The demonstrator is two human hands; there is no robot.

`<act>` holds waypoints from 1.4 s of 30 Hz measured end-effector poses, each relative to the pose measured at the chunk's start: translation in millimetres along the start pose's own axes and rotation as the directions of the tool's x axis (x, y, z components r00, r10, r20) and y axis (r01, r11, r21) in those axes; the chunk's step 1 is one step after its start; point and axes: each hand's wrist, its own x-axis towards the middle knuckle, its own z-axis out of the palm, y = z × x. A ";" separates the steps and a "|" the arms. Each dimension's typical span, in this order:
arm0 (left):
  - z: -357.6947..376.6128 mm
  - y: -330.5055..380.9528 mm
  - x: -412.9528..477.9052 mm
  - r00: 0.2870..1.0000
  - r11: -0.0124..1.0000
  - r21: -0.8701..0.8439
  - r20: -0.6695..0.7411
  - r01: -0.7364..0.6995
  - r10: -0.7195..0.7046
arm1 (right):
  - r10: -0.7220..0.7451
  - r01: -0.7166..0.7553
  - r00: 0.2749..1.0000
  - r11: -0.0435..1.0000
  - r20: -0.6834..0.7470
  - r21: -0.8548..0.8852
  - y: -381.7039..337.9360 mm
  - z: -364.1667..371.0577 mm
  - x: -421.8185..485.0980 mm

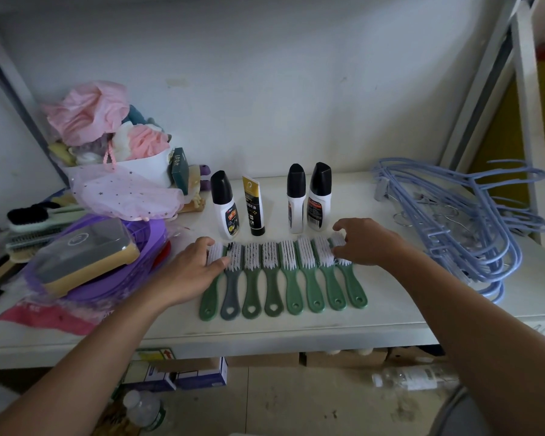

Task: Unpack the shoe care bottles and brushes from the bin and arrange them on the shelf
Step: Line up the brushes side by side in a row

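Several green and grey shoe brushes (pixel 283 278) with white bristles lie side by side in a row on the white shelf (pixel 390 316), handles toward me. Behind them stand three white bottles with black caps (pixel 225 206) (pixel 296 199) (pixel 319 196) and a yellow-black tube (pixel 253 204). My left hand (pixel 192 269) lies flat with straight fingers on the bristles at the row's left end. My right hand (pixel 367 242) rests on the rightmost brush head, fingers loosely bent over the bristles. No bin is in sight.
A purple basket (pixel 114 278) with a boxed brush (pixel 85 253) and a tub of pink sponges (pixel 123 146) crowd the shelf's left. Blue hangers (pixel 453 221) pile up at the right. Boxes and plastic bottles lie on the floor below.
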 end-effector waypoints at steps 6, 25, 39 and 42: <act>3.8 8.2 0.3 1.000 1.000 0.001 0.015 -0.009 0.009 | 0.015 -0.015 1.000 1.000 0.002 -0.009 6.4 -2.7 -1.4; 19.9 20.4 5.3 0.998 0.995 0.085 0.050 -0.048 0.044 | 0.035 -0.035 0.999 0.999 -0.022 -0.008 24.5 -5.2 -7.8; 27.8 24.6 6.7 1.000 0.990 0.140 0.004 -0.029 0.029 | 0.032 -0.032 0.999 0.999 -0.023 0.003 26.8 -4.4 -9.1; 28.7 24.3 6.5 0.999 0.988 0.148 -0.004 -0.037 0.038 | 0.045 -0.044 0.999 0.999 -0.022 0.029 26.8 -4.2 -7.9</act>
